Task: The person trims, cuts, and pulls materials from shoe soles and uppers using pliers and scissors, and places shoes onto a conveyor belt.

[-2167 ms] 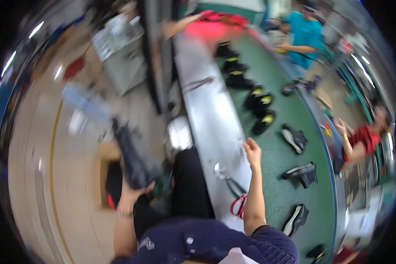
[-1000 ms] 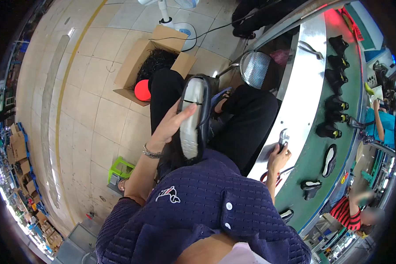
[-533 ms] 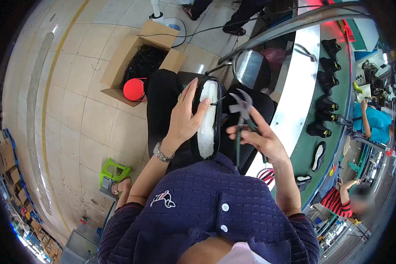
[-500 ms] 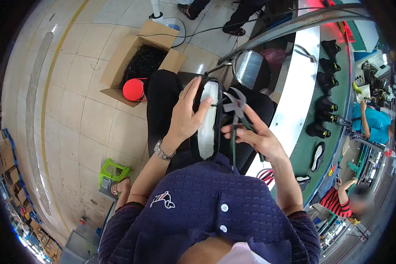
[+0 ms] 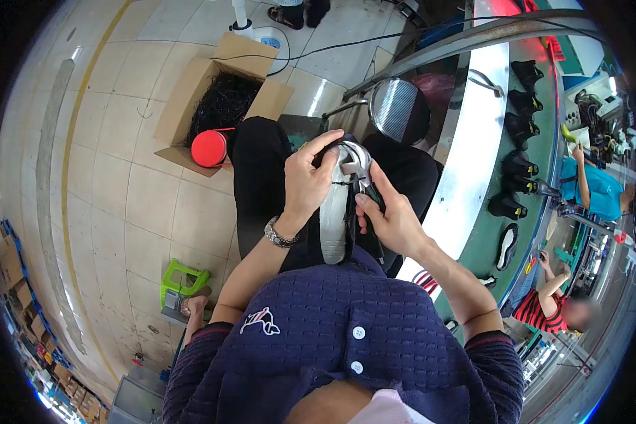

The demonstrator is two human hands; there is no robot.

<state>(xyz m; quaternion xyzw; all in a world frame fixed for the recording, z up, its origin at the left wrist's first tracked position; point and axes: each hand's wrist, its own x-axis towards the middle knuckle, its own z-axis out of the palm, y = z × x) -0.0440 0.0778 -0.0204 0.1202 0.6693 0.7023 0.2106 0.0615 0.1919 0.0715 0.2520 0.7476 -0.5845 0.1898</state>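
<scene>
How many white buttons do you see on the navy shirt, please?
2 on the navy shirt: in the picture, an upper button and a lower button; others may be hidden.

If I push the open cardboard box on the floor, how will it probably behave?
The cardboard box would probably slide, since the floor tiles look smooth. Its outspread flaps look thin and may bend. The black strands inside look loosely tangled, so they might shift.

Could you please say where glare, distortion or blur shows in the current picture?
Head view: glare whitens the metal strip; the yellow floor line bows near the rim; blur hides a co-worker's head at right; left hand and right hand look fairly sharp.
</scene>
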